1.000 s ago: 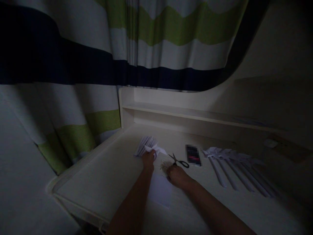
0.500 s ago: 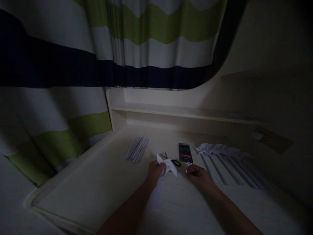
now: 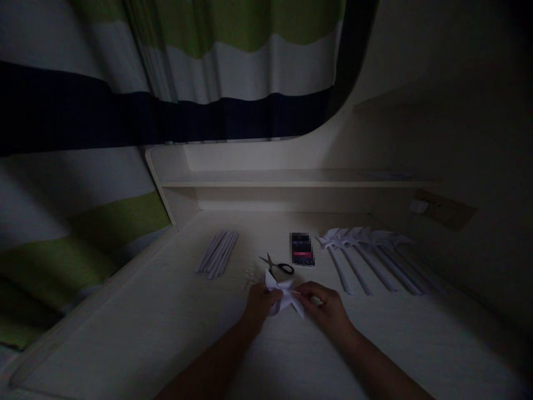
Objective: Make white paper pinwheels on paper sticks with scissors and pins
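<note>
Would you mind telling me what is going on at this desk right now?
A person is holding a white folded paper pinwheel head just above the desk, the left hand gripping one side and the right hand pinching the other. Behind it lie scissors and a small dark packet. A bundle of rolled paper sticks lies to the left, a row of finished pinwheels to the right.

My left hand (image 3: 260, 304) and right hand (image 3: 327, 307) meet on a folded white paper pinwheel head (image 3: 283, 293) over the counter (image 3: 145, 333). Just beyond it lie scissors (image 3: 278, 265). A bundle of paper sticks (image 3: 217, 254) rests to the left, a row of finished pinwheels (image 3: 366, 255) to the right.
</note>
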Available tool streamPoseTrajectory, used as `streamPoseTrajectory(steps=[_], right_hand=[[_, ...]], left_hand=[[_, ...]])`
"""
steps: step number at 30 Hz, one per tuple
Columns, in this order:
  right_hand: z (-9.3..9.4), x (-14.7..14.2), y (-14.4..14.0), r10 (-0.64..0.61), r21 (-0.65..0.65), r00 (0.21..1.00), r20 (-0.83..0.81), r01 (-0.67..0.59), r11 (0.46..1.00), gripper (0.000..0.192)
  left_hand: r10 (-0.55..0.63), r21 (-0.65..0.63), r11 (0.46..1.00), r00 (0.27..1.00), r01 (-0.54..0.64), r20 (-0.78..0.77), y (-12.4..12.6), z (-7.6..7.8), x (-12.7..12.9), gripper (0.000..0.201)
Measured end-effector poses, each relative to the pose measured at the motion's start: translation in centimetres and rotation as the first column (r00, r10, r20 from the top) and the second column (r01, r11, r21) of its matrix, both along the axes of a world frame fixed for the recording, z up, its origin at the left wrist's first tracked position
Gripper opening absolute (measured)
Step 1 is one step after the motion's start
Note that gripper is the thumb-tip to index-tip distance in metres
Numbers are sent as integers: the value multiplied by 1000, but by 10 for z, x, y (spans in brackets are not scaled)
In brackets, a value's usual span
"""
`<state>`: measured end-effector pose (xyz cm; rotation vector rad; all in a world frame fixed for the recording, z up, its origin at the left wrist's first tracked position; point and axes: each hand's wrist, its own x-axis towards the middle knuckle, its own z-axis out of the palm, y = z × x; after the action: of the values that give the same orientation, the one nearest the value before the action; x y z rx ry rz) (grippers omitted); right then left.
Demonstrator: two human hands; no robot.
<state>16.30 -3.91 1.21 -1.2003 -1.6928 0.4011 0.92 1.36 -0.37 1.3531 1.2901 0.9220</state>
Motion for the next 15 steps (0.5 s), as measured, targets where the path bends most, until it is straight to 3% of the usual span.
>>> streamPoseTrajectory(steps=[5,15], right_hand=[[-4,-7,-1,34,216,988,151,-67,974,12],[-9,-9,2,-37,255,962,269,-34,966,13]], left_hand=[[-11,11,1000,999,11,31,-2,1,1,13],[-58,53,997,997,55,59,-3,-4,2,9]])
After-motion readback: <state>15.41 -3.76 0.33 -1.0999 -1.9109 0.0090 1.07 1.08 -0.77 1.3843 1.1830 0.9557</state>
